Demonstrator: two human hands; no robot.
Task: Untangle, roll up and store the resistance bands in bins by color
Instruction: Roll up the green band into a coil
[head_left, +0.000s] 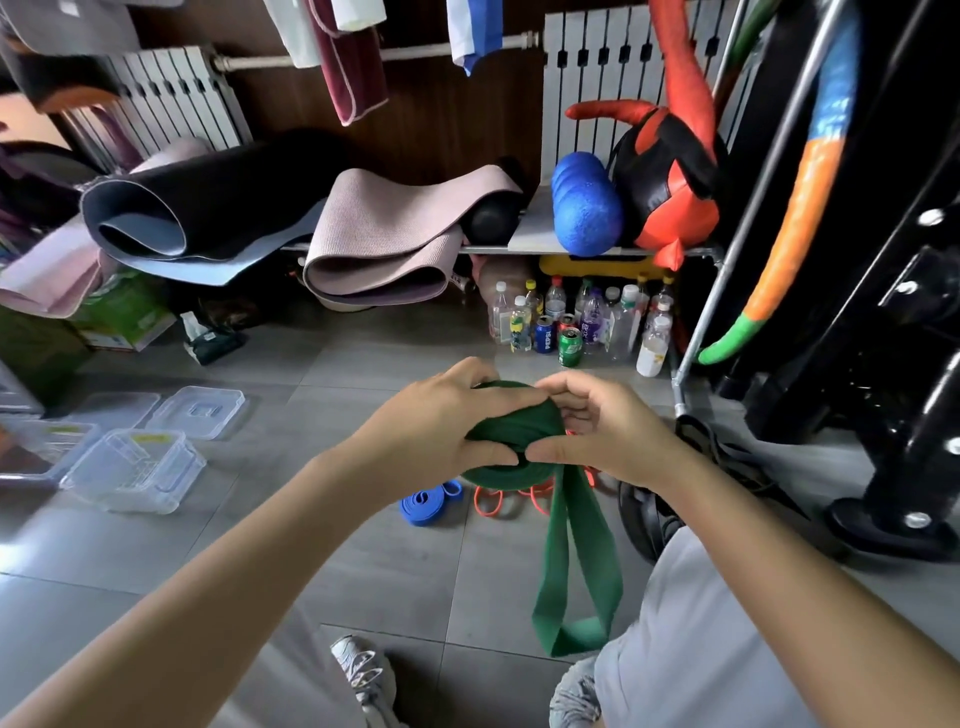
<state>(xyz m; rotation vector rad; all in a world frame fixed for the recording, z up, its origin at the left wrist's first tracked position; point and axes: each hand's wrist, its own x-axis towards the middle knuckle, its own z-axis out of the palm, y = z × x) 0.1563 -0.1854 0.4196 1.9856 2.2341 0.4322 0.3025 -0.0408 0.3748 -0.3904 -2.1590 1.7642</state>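
Grey floor (363, 374) tiles are running under a low shelf (571, 251) that is carrying rolled mats (374, 244) and a blue roller (587, 213). Bottles (582, 322) are standing beneath it, clear bins (135, 470) are sitting at the left, and a blue band (428, 501) and an orange band (493, 504) are lying coiled on the tiles just beyond the hands. The left hand (436, 426) and right hand (608, 436) are both curling round a partly rolled green band (519, 428) above the floor, fingers over its top and thumbs pinching its near edge, almost touching, while its loose loop is hanging down beside the person's right knee.
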